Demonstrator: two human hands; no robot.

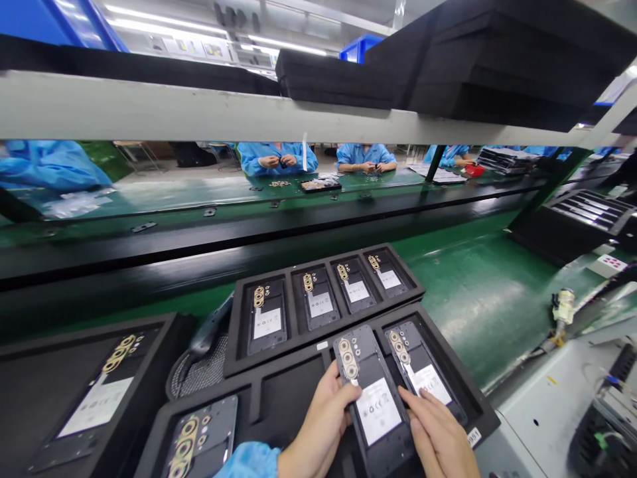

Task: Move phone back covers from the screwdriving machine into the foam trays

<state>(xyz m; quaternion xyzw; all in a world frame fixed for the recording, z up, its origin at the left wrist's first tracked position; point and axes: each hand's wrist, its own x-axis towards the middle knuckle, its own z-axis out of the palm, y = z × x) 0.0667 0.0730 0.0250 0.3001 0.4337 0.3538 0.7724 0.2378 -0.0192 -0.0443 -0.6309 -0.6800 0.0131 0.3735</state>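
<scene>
My left hand [318, 431] and my right hand [438, 441] grip a dark phone back cover [373, 398] by its two long edges, over a slot of the near black foam tray [478, 405]. The cover shows a gold camera ring strip at its top and a white label in the middle. Another cover [423, 372] lies in the slot just right of it, and one [199, 441] lies in the tray's left slot. The slot between them looks bare. Behind, a second foam tray [233, 332] holds several covers of the same kind.
A third tray [164, 332] with one cover sits at far left. A green conveyor belt [478, 292] runs behind the trays. Across it, people in blue coats work at a bench. Black foam stacks [497, 60] rest on the overhead shelf. A grey machine [562, 398] stands at right.
</scene>
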